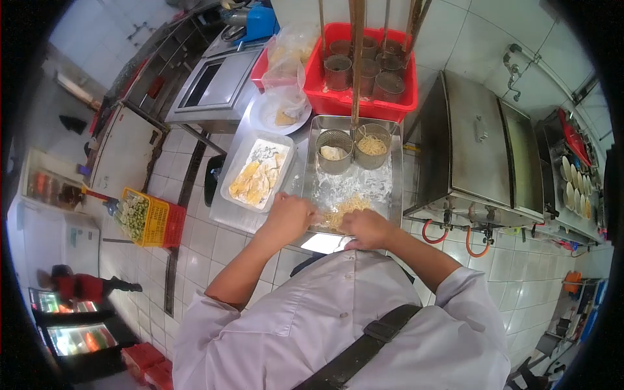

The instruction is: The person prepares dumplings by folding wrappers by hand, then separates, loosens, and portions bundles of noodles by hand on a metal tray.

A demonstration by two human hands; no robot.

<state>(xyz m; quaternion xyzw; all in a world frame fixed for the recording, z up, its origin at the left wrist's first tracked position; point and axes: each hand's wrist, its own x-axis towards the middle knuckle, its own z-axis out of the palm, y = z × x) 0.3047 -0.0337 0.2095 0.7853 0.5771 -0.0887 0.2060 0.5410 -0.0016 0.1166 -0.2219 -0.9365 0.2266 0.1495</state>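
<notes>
A loose heap of pale yellow noodles (344,209) lies at the near end of a flour-dusted metal tray (312,170). My left hand (290,212) is at the tray's near left corner, its fingers pointing at the noodles and too blurred to read. On the right side, my right hand (366,225) curls its fingers into the heap. Further up the tray stand two long-handled noodle strainers side by side. The left strainer (335,162) holds a pale floury lump; noodles fill the right strainer (372,156).
Left of the tray, a white container (239,201) holds floured yellow pieces. Behind it are a white plate (261,116) with a plastic bag and a red bin (315,94) of strainers. A steel cooker (471,136) stands right; a yellow crate (153,218) sits left. Another person stands far left.
</notes>
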